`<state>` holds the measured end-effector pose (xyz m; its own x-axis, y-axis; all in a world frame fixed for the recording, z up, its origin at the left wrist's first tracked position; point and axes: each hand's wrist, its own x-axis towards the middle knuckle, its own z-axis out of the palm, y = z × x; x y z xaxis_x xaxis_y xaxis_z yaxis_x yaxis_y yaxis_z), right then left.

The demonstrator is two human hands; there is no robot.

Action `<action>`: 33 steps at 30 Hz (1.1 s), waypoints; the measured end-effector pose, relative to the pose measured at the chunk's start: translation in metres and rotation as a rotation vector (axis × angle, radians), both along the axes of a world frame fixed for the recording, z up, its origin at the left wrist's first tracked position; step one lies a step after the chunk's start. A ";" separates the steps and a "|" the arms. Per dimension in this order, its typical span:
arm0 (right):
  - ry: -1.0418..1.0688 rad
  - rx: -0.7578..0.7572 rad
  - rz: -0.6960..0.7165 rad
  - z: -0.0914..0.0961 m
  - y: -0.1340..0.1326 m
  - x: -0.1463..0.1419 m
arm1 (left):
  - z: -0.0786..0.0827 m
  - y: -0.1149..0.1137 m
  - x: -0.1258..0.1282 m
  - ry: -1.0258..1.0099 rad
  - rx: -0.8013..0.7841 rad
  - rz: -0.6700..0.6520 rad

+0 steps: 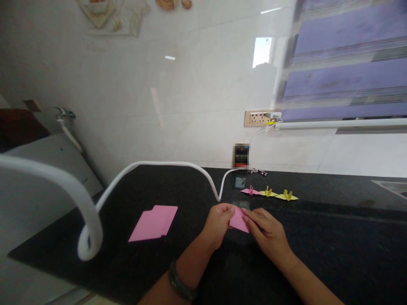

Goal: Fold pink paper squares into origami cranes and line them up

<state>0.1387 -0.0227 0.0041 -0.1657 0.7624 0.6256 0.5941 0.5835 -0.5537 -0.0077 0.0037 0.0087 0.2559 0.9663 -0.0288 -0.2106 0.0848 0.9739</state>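
My left hand point(218, 223) and my right hand point(267, 232) meet over the black countertop point(333, 237), both pinching a folded piece of pink paper point(238, 219) held between them. The left fingers grip its left edge, the right fingers press on its right side. A dark bangle circles my left wrist. To the left lies a small stack of flat pink paper sheets point(154, 223).
Behind the hands stand a pink paper crane point(250, 191) and two yellow paper cranes point(267, 192) point(287, 195). A thick white hose point(92, 220) loops over the counter's left part. A wall socket point(258, 118) with a cable sits above.
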 end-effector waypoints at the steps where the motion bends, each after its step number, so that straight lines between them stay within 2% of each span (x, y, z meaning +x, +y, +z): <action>1: -0.006 0.007 -0.006 -0.001 0.000 0.000 | 0.000 0.000 0.000 0.002 0.001 -0.006; 9: 0.005 0.093 -0.017 -0.006 0.003 0.003 | 0.001 -0.001 0.001 -0.038 0.018 -0.066; 20: -0.192 0.193 0.037 -0.006 0.005 0.010 | 0.006 -0.002 0.000 -0.004 0.027 -0.021; 33: -0.346 0.190 0.086 -0.004 0.006 0.015 | 0.007 -0.001 -0.002 -0.057 -0.008 -0.057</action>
<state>0.1534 -0.0168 -0.0001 -0.4490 0.6129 0.6502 0.6713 0.7116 -0.2073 -0.0099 0.0029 0.0158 0.3115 0.9500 -0.0204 -0.2605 0.1060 0.9596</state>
